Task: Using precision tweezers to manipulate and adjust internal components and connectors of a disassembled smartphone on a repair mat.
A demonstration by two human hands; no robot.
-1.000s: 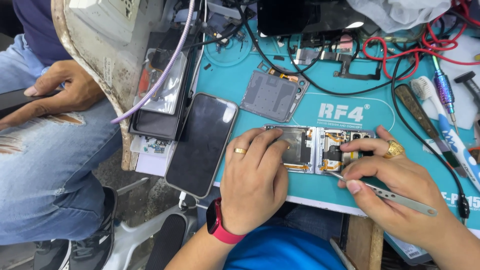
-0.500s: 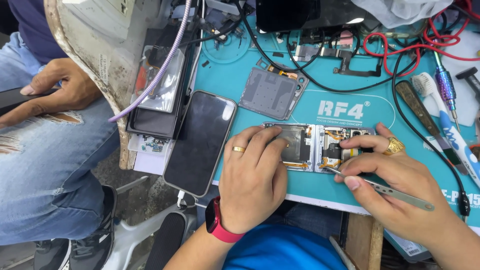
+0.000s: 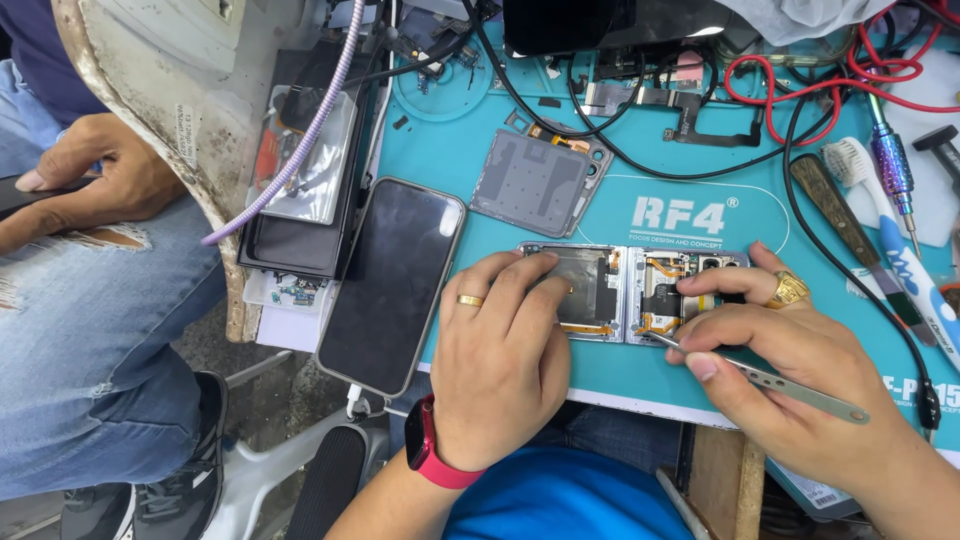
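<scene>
The left hand (image 3: 500, 365) hides the opened phone's (image 3: 640, 292) near-left corner; tweezers' (image 3: 770, 378) tip too small to tell.

Work mat (image 3: 600, 370): opened folding phone (image 3: 630, 292) lies near its front edge. Left hand (image 3: 500, 365) rests on the phone's left half; right hand (image 3: 790, 370) on its right half, with tweezers (image 3: 790, 385) (tip touching the phone's inside). Behind the phone: detached back cover (image 3: 535, 183). Left of it, overhanging the mat's edge: dark-screened phone (image 3: 393, 285). Far right: toothbrush (image 3: 890, 240), screwdriver (image 3: 893, 170).
</scene>
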